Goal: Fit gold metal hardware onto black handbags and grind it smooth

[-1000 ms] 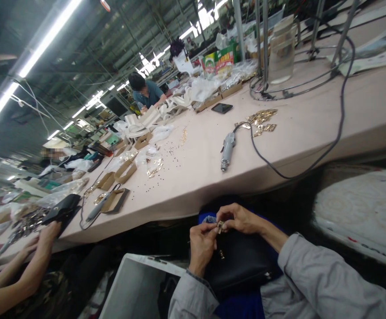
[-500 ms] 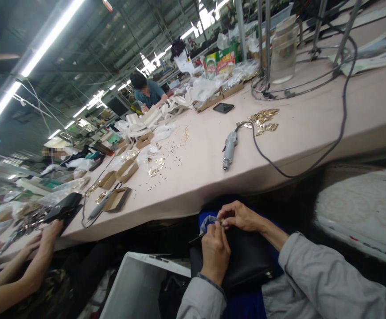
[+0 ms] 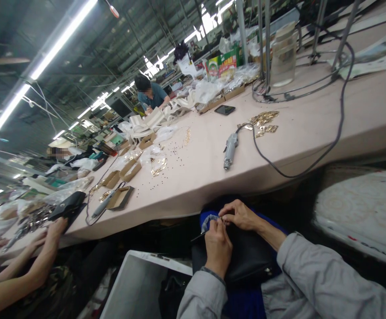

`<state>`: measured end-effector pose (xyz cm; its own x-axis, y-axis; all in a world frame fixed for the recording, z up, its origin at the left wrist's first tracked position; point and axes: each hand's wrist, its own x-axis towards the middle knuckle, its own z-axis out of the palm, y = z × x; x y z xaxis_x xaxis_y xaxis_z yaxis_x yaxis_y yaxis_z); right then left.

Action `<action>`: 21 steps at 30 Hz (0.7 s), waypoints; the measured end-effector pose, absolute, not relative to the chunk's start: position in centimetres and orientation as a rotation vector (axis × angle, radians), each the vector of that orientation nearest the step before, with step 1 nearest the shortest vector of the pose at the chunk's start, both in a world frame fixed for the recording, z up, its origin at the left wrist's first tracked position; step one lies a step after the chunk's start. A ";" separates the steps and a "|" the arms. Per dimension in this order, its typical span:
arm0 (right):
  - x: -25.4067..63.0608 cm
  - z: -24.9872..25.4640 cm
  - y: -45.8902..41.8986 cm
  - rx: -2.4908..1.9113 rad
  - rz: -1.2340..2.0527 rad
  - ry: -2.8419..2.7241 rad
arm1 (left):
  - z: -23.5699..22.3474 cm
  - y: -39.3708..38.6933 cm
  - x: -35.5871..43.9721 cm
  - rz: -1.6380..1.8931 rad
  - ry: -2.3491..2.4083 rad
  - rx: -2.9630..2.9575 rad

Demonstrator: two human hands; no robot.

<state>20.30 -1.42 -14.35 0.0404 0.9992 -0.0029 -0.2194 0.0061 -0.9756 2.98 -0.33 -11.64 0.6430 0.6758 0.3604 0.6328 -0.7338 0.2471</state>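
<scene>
A black leather-like bag [image 3: 249, 261] lies on my lap, over blue cloth. At its upper edge my left hand [image 3: 218, 248] is closed, its fingertips pinching there. My right hand [image 3: 241, 215] comes in from the right, thumb and forefinger pinched on a small gold-coloured metal piece [image 3: 223, 220]. The fingertips of both hands meet at this piece, and they hide most of it. Beside the left fingers a crumpled strip of clear plastic [image 3: 208, 221] shows. A thin dark strip pokes out to the left of my left hand.
On the pink-covered table [image 3: 193, 177] lie a grey electric screwdriver [image 3: 230, 150] with its cord, gold metal parts [image 3: 262, 120], a phone [image 3: 225, 110] and cardboard boxes [image 3: 120, 197]. A white bin [image 3: 139, 283] stands left of my lap. A co-worker's arms [image 3: 43, 257] reach over the table at left.
The view has shifted slightly, so the table and background sit a little further right. My hands keep their pinch at the bag's edge with barely any movement.
</scene>
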 end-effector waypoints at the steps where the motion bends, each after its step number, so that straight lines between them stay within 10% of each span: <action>1: 20.2 -14.5 -1.4 -1.072 1.286 -0.992 | -11.1 0.0 2.7 0.670 1.077 2.568; 8: 19.7 -13.7 -1.8 -1.054 1.271 -0.998 | -9.9 2.0 0.8 0.544 1.176 1.561; 21: 19.3 -13.1 -1.8 -1.212 1.036 -1.157 | -8.7 3.0 1.3 0.440 1.257 1.622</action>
<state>19.31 -1.77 -13.11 0.1365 0.9864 0.0914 0.0175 0.0898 -0.9958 1.35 2.99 -8.66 0.3942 0.8773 -0.2738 0.5148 0.0360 0.8565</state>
